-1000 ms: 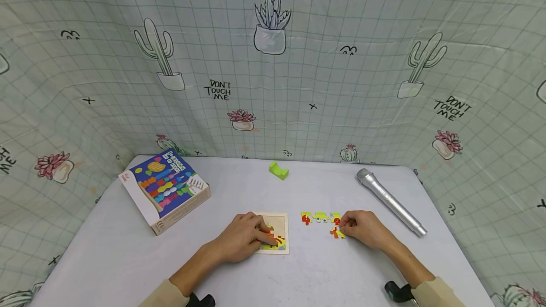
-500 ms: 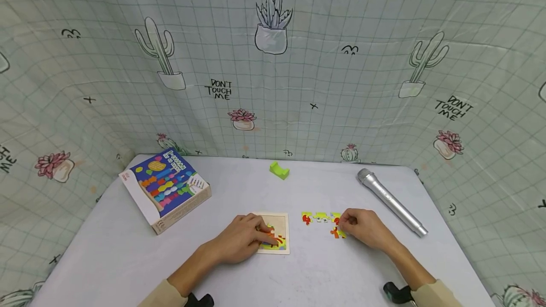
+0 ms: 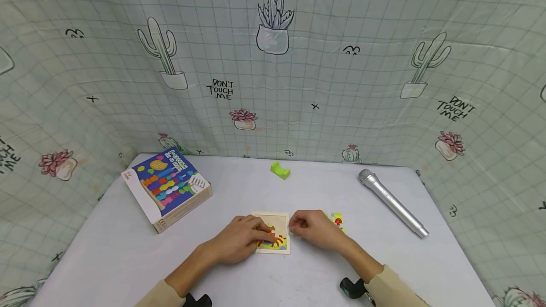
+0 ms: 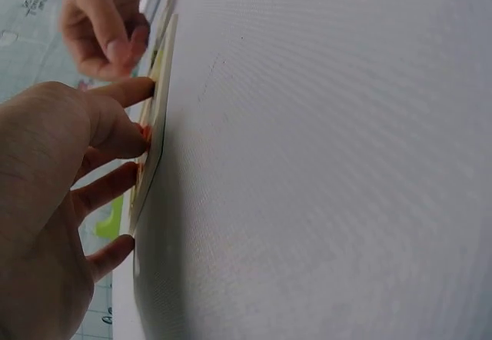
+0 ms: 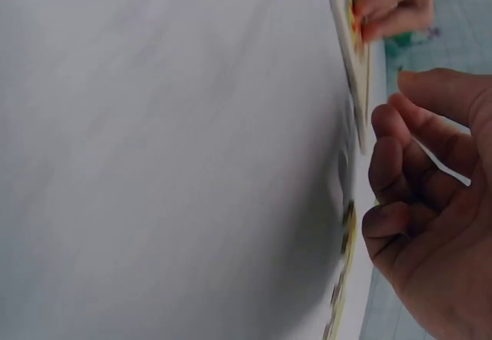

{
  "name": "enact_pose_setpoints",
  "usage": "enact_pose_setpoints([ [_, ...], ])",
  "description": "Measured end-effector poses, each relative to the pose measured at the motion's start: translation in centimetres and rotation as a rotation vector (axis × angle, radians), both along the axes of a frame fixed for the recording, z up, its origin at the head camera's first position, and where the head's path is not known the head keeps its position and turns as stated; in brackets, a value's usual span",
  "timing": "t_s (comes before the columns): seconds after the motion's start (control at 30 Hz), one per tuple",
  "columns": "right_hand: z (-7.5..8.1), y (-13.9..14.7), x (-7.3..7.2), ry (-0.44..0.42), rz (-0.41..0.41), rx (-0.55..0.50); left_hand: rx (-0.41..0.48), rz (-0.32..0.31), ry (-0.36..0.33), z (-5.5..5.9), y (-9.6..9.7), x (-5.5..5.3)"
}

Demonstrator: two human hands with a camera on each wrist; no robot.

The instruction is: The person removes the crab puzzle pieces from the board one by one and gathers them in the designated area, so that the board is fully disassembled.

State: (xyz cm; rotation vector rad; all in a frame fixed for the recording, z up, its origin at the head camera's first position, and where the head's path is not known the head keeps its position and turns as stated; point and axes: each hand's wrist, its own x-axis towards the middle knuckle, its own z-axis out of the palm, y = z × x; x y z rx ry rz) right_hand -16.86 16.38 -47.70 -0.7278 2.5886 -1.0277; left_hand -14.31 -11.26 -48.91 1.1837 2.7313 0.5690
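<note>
Closest to me: a black wrist gadget (image 3: 197, 300) by the L sleeve, another (image 3: 354, 288) by the R one. Just past them, L hand (image 3: 239, 238) rests on the puzzle tray (image 3: 287, 244), fingers loosely spread, tips on its face; pressing rather than gripping, AFAICT. Tray lies flat on the white table (image 3: 311, 269), roughly mid, in front of the person. Fitted pieces (image 3: 281, 241) fill its near part; bare wood shows at the far R.

R hand (image 3: 317, 229) is up off the table w/ fingers curled, tips next to the tray's R edge. Can't tell if there's a piece btwn thumb & index; no view shows it clearly. Loose pieces (image 3: 337, 220) lie just beyond that hand, partly hidden by it.

Risks, IMO: if L fingers drag, fitted pieces could pop up or slide; if they lift, a push from the R could skid the tray. Anything pinched that lightly might drop or go in turned wrong, esp. w/ the L hand covering part of the picture. R wrist could also brush the loose pieces out of line.

Further back: silver mic (image 3: 392, 203) on the R, blue game box (image 3: 170, 186) on the L, then a small green block (image 3: 280, 170), well clear of both hands.
</note>
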Motion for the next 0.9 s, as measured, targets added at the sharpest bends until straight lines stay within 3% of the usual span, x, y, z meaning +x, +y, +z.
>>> enact_pose_setpoints([
  [0.33, -0.4, -3.5, -0.6, -0.020, 0.088, 0.060, -0.016, 0.029, -0.022, -0.1, -0.1, -0.1],
  [0.9, -0.7, -4.1, -0.8, 0.008, 0.111, 0.076, 0.028, 0.071, -0.033, -0.1, -0.5, 0.2],
])
